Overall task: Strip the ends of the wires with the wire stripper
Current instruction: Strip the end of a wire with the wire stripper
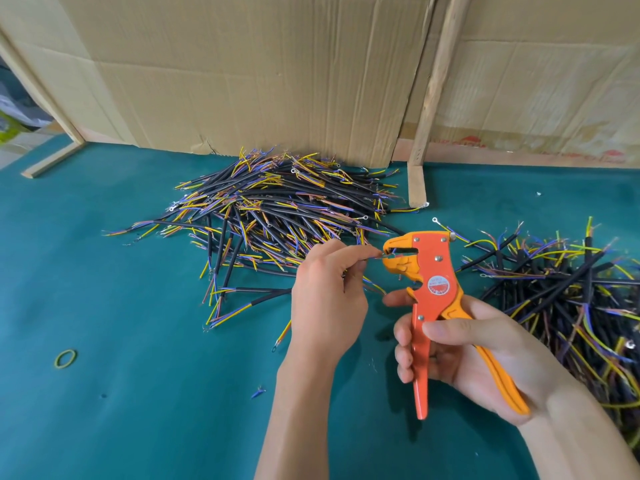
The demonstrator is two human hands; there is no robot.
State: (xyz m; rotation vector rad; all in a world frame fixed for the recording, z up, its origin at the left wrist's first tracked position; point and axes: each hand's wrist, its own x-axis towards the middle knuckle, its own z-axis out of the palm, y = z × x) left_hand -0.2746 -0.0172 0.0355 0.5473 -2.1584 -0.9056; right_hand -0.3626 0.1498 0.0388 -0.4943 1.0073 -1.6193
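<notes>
Green worktop [104, 306] backed by cardboard carries two wire heaps. Left hand [327, 299] pinches a thin wire end [375, 258] and feeds it into the mouth of the orange wire stripper [429, 289], whose handles the right hand [478, 355] grips with curled fingers. Seat the end squarely between the blades, hold the wire steady, then squeeze evenly.

Two wire heaps on the table, hands and stripper between them near the front.

One pile of wires [277, 216] lies toward the table's [121, 393] back edge, against the cardboard [242, 74]; a second pile [571, 299] lies at the right edge. Between them, nearer the front, the right hand [485, 355] holds the wire stripper [433, 292], with the left hand [329, 299] just left of it at the stripper's head. A rubber band [65, 358] lies toward the front left.
</notes>
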